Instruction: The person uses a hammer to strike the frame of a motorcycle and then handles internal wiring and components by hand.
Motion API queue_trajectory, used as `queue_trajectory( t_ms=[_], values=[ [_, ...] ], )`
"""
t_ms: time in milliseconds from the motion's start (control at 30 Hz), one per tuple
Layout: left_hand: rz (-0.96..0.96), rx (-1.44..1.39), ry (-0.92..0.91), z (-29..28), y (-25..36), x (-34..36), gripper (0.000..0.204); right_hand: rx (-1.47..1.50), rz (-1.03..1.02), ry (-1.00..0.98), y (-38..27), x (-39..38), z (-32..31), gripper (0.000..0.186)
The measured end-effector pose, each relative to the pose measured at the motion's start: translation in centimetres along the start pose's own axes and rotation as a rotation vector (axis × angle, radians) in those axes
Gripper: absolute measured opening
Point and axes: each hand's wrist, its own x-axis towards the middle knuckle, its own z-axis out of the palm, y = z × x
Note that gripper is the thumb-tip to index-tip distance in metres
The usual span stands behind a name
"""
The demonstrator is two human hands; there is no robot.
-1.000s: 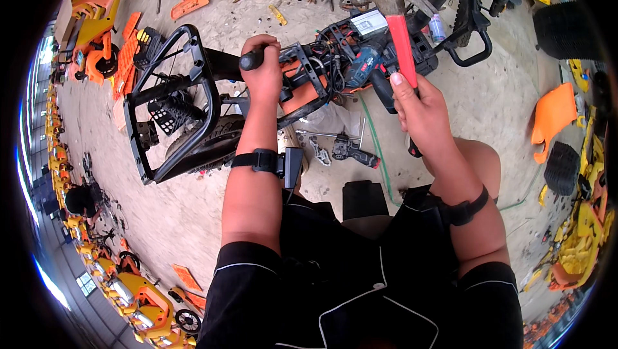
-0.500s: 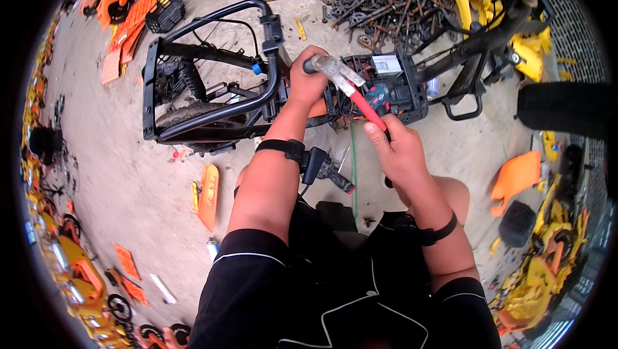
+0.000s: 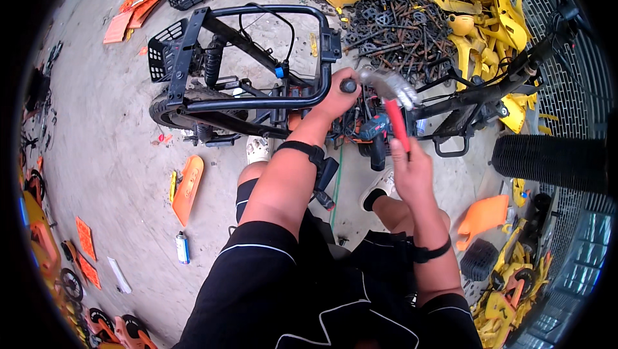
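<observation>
My right hand [image 3: 414, 172] is closed round the red handle of a hammer [image 3: 395, 120]. Its silvery head, smeared by motion, is in the air just right of my left hand [image 3: 336, 99]. That left hand is wrapped round a dark rod [image 3: 348, 85], whose round end points up at me; its lower part is hidden. Both hands are over the middle of a stripped black electric scooter frame [image 3: 257, 103], with wires and a tray of parts under them. A teal and black cordless drill [image 3: 374, 129] rests on the frame, left of the hammer handle.
Rusty metal parts [image 3: 399, 34] and yellow panels [image 3: 492, 11] are heaped beyond the frame. An orange panel [image 3: 188, 189] and a spray can [image 3: 183, 248] are on the floor at left. Another orange panel [image 3: 483, 219] is at right, near a black tyre [image 3: 547, 162].
The hammer has swung, its head moving right and away from the rod's end. My left hand still grips the rod. The whole view has shifted.
</observation>
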Motion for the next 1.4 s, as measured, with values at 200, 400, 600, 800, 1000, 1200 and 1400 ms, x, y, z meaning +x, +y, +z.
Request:
queue_trajectory(
  t_ms=[200, 400, 600, 800, 1000, 1200, 1400],
  values=[
    [0.093, -0.049, -0.028, 0.5, 0.2, 0.3, 0.008, 0.053, -0.085, 0.102, -1.2, -0.6, -1.9, 0.034],
    [0.089, -0.082, -0.018, 0.1, -0.5, 0.3, 0.008, 0.437, -0.298, 0.219, -4.3, -1.4, -4.3, 0.028],
    [-0.029, -0.196, -0.144, 0.6, 0.1, 0.2, 0.016, -0.359, -0.114, 0.035, 2.3, -0.6, 2.0, 0.028],
    [-0.091, 0.092, -0.116, 0.5, -0.6, -0.5, 0.011, 0.366, 0.089, 0.185, 1.6, -1.0, -2.7, 0.03],
    [-0.06, -0.011, 0.069, 1.3, 2.6, 0.1, 0.007, 0.675, 0.261, 0.199, 7.2, 1.3, -1.8, 0.038],
    [-0.009, -0.123, 0.115, 1.5, 3.7, 1.1, 0.008, 1.074, 0.509, 0.127, 10.4, 2.8, 0.4, 0.042],
    [0.0, -0.153, 0.102, 2.9, 2.7, 2.0, 0.014, 1.201, 0.656, 0.168, 12.1, 4.7, -0.9, 0.047]
  ],
)
